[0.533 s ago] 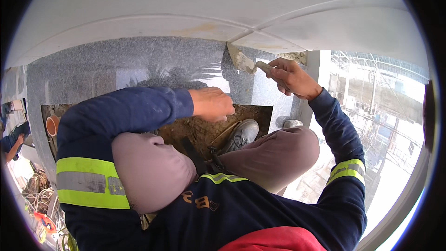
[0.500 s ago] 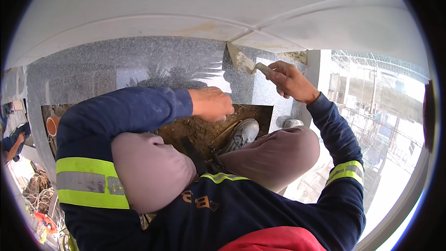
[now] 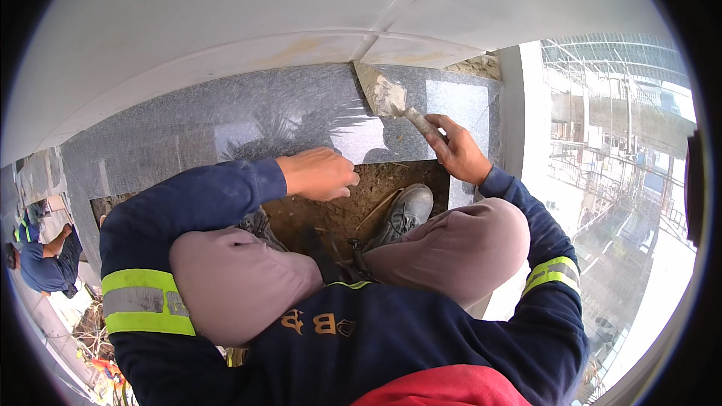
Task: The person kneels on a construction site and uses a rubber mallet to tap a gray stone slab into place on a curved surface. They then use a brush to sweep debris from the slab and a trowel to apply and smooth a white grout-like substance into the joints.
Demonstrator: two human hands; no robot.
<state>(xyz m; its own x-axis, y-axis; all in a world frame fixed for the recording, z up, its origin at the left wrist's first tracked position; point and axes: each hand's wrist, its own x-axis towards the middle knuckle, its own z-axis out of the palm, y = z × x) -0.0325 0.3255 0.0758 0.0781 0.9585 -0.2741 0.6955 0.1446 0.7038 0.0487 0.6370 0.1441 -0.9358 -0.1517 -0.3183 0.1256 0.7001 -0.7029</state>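
My right hand [image 3: 460, 152] is wrapped round the handle of a putty knife [image 3: 389, 98]. Pale paste coats its triangular blade, and one corner of that blade meets the bottom of the white wall panels [image 3: 248, 53], just below a vertical joint. Under the blade runs a polished grey stone slab [image 3: 188, 131]. My left hand [image 3: 320, 174] hovers over the slab's near edge with curled fingers; whatever they may hold is hidden.
Between my knees a rectangular opening shows bare soil [image 3: 308, 218], with my grey shoe [image 3: 410, 210] in it. A pale post [image 3: 514, 101] and reflective glass [image 3: 609, 180] stand to the right. At far left another person [image 3: 47, 263] is near tangled debris.
My view has tilted and shifted. The putty knife's handle has swung toward me and more of its blade face shows, while its corner stays near the wall joint. My left hand remains curled.
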